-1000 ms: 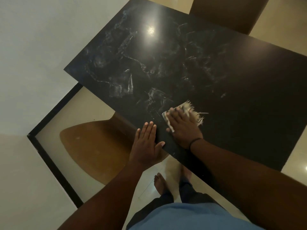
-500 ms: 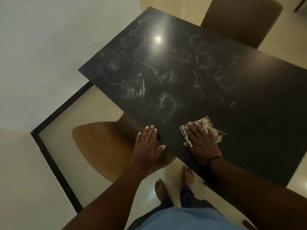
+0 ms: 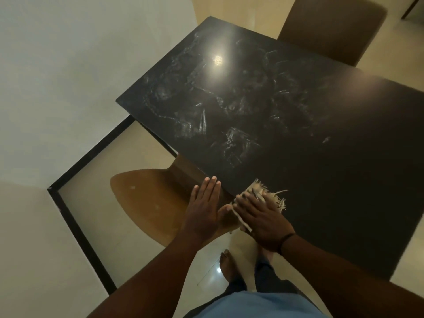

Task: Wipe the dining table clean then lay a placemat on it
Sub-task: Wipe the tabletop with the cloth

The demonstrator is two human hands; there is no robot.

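A dark marble-patterned dining table fills the middle and right of the view, with pale smears across its far left half. At its near edge my right hand presses flat on a frayed pale cloth, whose fringe sticks out past the fingers. My left hand is held flat with straight fingers just off the table's near edge, beside the right hand and holding nothing. No placemat is in view.
A brown chair stands tucked under the near left side of the table, and another brown chair at the far side. A white wall with a black skirting line runs on the left. My bare feet stand on the shiny floor.
My right hand has dragged the cloth left and toward me along the table's near edge, up next to my left hand. My left hand has stayed by the edge.
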